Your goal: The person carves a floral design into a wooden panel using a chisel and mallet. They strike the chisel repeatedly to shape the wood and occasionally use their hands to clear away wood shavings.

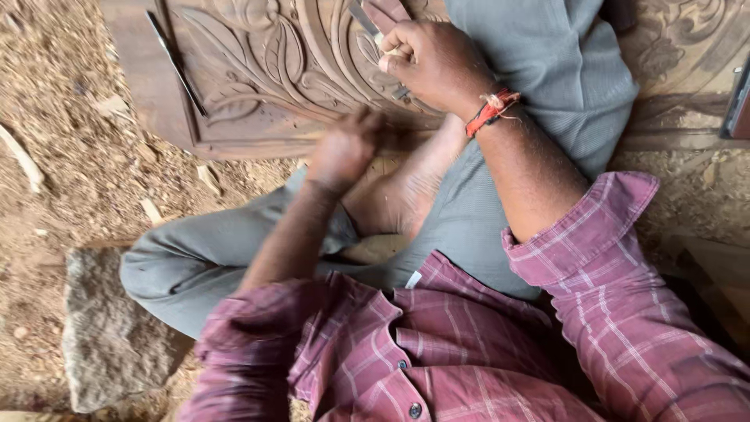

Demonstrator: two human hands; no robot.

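Note:
A carved wooden panel (266, 70) with leaf scrolls lies on the ground in front of my crossed legs. My right hand (433, 62), with a red thread on the wrist, is closed around a chisel (366, 17) whose metal blade rests on the carving near the top. My left hand (344, 148) is blurred with motion at the panel's near edge, just above my bare foot (406, 191). Its fingers look curled, but I cannot tell whether it holds anything.
A long thin dark tool (176, 62) lies along the panel's left border. A rough grey stone (109, 328) sits by my left knee. Sawdust and wood chips (55, 117) cover the ground. More carved wood (695, 39) lies at the upper right.

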